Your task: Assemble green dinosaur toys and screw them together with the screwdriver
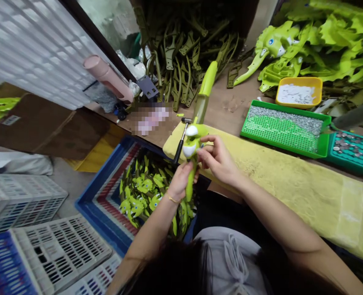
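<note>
A bright green toy dinosaur head piece (192, 143) with white eye and teeth is held upright over the table's edge. My left hand (181, 180) is closed round its lower stem. My right hand (215, 157) pinches its right side near the top. A small black-handled hammer (181, 139) lies against the yellow mat (291, 180) just left of the toy. Behind it a long green tail-like piece (205, 92) lies on the table.
A blue crate (103, 192) below holds several green dinosaur parts. A green tray of screws (284, 129), a yellow tray (299, 92) and a teal tray of metal discs (353, 151) sit at right. Dark olive parts (181, 53) pile up behind; white crates (58, 250) stand at left.
</note>
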A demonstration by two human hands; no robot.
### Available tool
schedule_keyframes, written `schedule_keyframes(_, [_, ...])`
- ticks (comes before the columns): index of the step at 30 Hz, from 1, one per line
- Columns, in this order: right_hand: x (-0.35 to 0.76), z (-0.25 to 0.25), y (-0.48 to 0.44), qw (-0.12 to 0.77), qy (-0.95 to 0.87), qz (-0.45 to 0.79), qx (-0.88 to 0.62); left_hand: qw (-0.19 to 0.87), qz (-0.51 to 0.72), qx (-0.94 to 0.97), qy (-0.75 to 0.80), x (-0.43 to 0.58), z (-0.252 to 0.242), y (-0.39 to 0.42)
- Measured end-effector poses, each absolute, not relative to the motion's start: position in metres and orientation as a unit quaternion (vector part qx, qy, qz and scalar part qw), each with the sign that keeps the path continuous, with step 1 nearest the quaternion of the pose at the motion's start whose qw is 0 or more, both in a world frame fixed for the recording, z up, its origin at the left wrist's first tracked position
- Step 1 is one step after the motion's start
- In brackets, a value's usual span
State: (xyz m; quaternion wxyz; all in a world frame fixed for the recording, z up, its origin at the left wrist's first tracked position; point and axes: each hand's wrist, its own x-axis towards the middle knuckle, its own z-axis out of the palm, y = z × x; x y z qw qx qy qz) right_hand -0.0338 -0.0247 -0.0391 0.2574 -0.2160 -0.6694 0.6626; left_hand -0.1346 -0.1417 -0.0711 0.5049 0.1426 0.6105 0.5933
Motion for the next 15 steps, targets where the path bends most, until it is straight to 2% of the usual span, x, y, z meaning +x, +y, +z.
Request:
schedule_keyframes(2, [-0.049, -0.044, -0.023, 0.184, -0.736, 0.602, -0.249, 0.453, 0.577, 0.157, 0.661, -0.155, -0.069, -0.166])
schedule_keyframes(4, [-0.07, -0.051, -0.027, 0.087, -0.837, 0.474, -0.259, 0.385, 0.543, 0.18, 0.724, -0.173, -0.066, -0.193])
schedule_keyframes(7, [-0.103, -0.062, -0.042, -0.03, -0.916, 0.346, -0.201, 0.315, 0.512, 0.189, 0.777, -0.186, -0.063, -0.227])
schedule_keyframes(10, [-0.128, -0.07, -0.059, -0.048, -0.922, 0.332, -0.195, 0.27, 0.481, 0.2, 0.81, -0.185, -0.063, -0.247])
schedule_keyframes(15, [-0.123, -0.064, -0.06, -0.03, -0.917, 0.32, -0.238, 0.218, 0.433, 0.227, 0.845, -0.177, -0.067, -0.263])
